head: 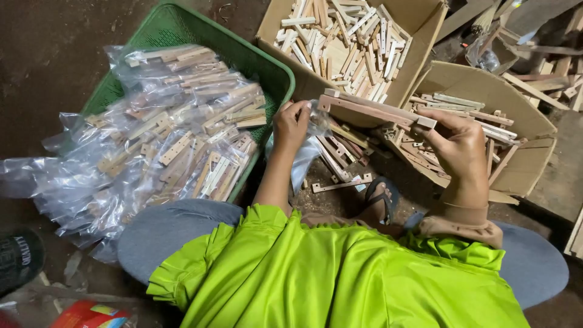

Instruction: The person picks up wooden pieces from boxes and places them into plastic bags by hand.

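the person sits low over a dirt floor (42,54), seen from above, in a bright lime-green top with grey trousers.

the right hand (458,146) is raised over an open cardboard box (480,82) and has its fingers (432,115) curled shut around one end of a small bundle of flat wooden strips (370,109). the bundle lies almost level, running from that hand towards the left hand, above the gap between the boxes.

the left hand (291,124) is at the other end of the bundle, fingers pinched closed on the mouth of a clear plastic bag (306,155) that hangs down below it, just beside the strips' free end. whether the strip ends are already inside the bag cannot be told.

the box under the right hand holds loose brownish wooden strips lying every way. a second cardboard box (419,18), further off and between the two hands, is full of paler short wooden pieces (340,36).

to the left, a green plastic crate (182,24) is piled with clear bags of wooden strips (182,133), the pile spilling over its near edge onto the floor.

below the hands a foot in a dark sandal (382,197) rests on the floor, with a single loose strip (340,184) lying just beside it. more timber offcuts (546,73) lie scattered at the upper right.
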